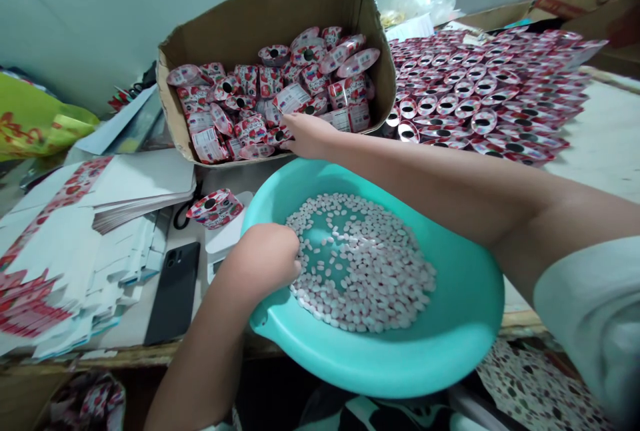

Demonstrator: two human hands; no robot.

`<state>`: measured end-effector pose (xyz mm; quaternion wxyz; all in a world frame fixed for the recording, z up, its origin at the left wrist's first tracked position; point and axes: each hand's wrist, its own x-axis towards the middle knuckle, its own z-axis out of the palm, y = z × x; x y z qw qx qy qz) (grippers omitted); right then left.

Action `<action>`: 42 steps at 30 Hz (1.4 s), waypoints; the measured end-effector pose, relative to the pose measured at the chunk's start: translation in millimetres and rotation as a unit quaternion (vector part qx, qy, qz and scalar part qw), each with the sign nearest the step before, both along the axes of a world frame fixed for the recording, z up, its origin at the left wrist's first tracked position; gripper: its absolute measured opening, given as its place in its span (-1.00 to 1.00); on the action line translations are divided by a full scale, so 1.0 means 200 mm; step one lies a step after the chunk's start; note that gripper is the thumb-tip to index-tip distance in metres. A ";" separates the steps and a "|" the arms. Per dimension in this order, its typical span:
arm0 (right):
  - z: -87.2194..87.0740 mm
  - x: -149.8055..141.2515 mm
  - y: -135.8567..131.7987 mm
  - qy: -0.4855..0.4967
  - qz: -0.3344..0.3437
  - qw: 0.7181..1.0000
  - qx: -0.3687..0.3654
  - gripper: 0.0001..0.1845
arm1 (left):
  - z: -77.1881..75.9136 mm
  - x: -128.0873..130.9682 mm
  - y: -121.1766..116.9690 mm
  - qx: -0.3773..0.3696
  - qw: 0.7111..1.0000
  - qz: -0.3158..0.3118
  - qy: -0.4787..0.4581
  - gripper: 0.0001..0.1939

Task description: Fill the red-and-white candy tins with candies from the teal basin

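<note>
My right hand (311, 136) reaches over the front rim of a cardboard box (260, 8), its fingers around the edge of a small red-and-white strawberry-print packet (277, 134). Many like packets lie jumbled inside the box. My left hand (273, 252) is curled over the left side of a turquoise plastic basin (400, 364), with its fingertips by the tablets; what it holds, if anything, is hidden. Small pale pink-white tablets (373, 278) cover much of the basin's bottom. A single packet (216, 208) with a dark opening rests on a white scale-like device (225, 238) left of the basin.
Rows of upright packets with open tops (465, 94) fill the right back of the table. At left lie stacked white folded cartons (135, 181), a dark phone (174, 291) and black scissors (181, 216). A yellow bag (45, 118) sits farther left.
</note>
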<state>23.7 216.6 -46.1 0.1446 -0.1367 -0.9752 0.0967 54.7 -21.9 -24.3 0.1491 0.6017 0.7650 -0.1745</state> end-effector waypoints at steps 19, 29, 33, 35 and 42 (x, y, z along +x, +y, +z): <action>0.01 0.01 0.00 -0.006 0.006 1.000 0.020 -0.61 | 0.01 0.00 0.00 -0.003 0.999 -0.005 -0.036 -0.77; 0.03 0.02 -0.02 -0.017 -0.006 1.000 -0.001 -0.57 | 0.01 -0.01 0.00 0.001 0.999 -0.011 -0.032 -0.77; 0.02 0.01 -0.01 -0.012 -0.006 1.000 -0.001 -0.57 | 0.01 -0.01 0.00 0.003 0.999 -0.017 -0.028 -0.77; 0.01 0.00 -0.01 -0.008 -0.004 1.000 0.003 -0.57 | 0.01 -0.01 0.00 0.007 0.999 -0.018 -0.026 -0.77; 0.01 0.01 -0.01 -0.007 0.000 1.000 0.008 -0.53 | 0.02 0.00 0.00 0.004 1.000 -0.021 -0.023 -0.81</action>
